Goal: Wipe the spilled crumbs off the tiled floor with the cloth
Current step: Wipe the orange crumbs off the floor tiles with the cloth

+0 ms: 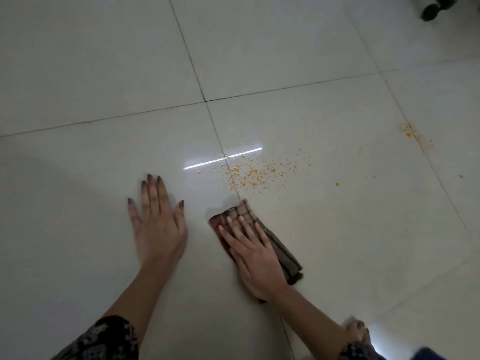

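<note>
Pressing flat on the cloth [255, 229], the right hand [253, 252] has its fingers extended over the folded checked fabric, which lies on the tiled floor [337, 242] near centre. Orange crumbs [253, 175] are scattered just beyond the cloth's far end, apart from it; a smaller patch [410, 132] sits far right. The left hand [157, 224] rests open, palm down, on bare tile to the left.

One head-worn wide-angle view; looks steeply down and forward at the tiled floor [324, 229]; close, at arm's reach.
</note>
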